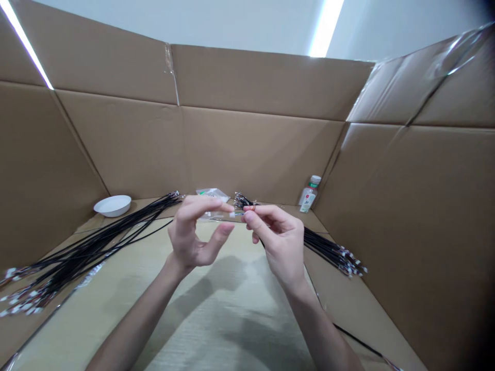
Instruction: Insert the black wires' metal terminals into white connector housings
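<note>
Between thumb and forefinger, my right hand (276, 239) pinches the end of a black cable, where thin coloured wires come out. A small white connector (232, 214) sits at the tip of those wires and points left. My left hand (198, 232) is raised just left of it, thumb and forefinger spread apart. Its forefinger is close to the connector; whether they touch I cannot tell. Both hands are above the pale table surface (185, 314). Most of the held cable is hidden behind my right hand and arm.
On the left lies a bundle of black cables (100, 245) with white connectors, near a white bowl (113, 206). Another cable bundle (328, 250) lies right. A clear plastic bag (212, 194) and a bottle (310, 195) stand at the back. Cardboard walls (263, 154) surround the table.
</note>
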Demonstrator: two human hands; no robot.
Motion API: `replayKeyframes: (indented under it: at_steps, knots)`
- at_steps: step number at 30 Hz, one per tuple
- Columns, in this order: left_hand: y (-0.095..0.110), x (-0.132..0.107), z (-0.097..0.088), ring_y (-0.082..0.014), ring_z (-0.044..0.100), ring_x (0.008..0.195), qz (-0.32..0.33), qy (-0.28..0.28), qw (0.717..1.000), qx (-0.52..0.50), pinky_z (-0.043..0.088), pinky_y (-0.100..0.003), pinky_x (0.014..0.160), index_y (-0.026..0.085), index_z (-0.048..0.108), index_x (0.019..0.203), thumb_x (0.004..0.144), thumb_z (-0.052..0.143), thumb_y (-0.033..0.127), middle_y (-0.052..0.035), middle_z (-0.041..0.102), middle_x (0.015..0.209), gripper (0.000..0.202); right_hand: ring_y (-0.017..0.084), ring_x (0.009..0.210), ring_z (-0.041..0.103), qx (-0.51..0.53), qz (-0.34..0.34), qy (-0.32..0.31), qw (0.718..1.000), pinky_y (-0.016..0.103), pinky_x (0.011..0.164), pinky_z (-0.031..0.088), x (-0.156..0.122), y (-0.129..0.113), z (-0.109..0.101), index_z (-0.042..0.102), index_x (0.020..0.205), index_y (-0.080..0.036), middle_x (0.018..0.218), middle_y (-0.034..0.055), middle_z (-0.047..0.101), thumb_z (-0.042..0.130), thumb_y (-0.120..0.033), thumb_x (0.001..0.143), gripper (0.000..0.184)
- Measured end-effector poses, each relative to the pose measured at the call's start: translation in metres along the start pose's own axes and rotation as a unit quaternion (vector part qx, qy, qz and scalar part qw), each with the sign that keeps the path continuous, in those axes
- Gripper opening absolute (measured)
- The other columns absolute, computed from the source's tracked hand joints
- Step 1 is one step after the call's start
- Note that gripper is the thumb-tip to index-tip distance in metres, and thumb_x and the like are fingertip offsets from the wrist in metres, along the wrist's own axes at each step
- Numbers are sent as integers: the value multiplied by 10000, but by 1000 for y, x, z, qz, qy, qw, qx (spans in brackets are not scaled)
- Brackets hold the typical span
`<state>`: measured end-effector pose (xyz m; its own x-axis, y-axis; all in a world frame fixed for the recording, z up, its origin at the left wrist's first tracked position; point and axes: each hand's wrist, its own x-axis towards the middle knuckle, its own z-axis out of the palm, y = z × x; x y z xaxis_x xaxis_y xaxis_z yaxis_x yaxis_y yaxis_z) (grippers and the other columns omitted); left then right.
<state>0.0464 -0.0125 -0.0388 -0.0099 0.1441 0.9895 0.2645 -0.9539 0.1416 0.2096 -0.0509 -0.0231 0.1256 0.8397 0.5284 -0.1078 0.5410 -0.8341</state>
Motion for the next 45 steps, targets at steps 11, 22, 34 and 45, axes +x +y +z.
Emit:
replayKeyframes:
  at_steps: [11, 22, 34, 45]
  knots:
    - [17, 17, -12, -302, 600, 1201, 1, -74, 988, 139, 478, -478, 1027, 288, 717, 1001, 857, 723, 180, -41, 678, 1309, 180, 154, 750, 695, -81, -24, -19, 996, 242, 523, 484, -7, -2, 4, 818, 893, -241, 898, 31, 798, 784, -307, 888, 75]
    - [18, 22, -12, -285, 574, 1291, -7, -136, 980, 143, 420, -471, 1114, 252, 655, 983, 942, 679, 165, -53, 707, 1276, 100, 179, 858, 720, -70, -74, -30, 994, 322, 765, 581, -4, -6, 0, 770, 908, -230, 918, 22, 775, 729, -283, 934, 71]
    - [25, 28, -13, -152, 705, 798, -397, -180, 882, -179, 566, -229, 684, 226, 773, 969, 900, 793, 345, -26, 760, 893, 139, 191, 816, 614, -170, -212, 27, 962, 385, 769, 494, -6, -10, -5, 717, 818, -249, 826, 3, 675, 686, -163, 901, 124]
    - [30, 19, 6, -96, 738, 771, -491, -95, 816, -290, 609, -141, 684, 240, 814, 857, 815, 879, 249, 2, 784, 832, 78, 180, 750, 544, -190, -229, 38, 954, 374, 710, 435, -6, -14, -9, 624, 724, -233, 743, -8, 593, 648, -132, 856, 167]
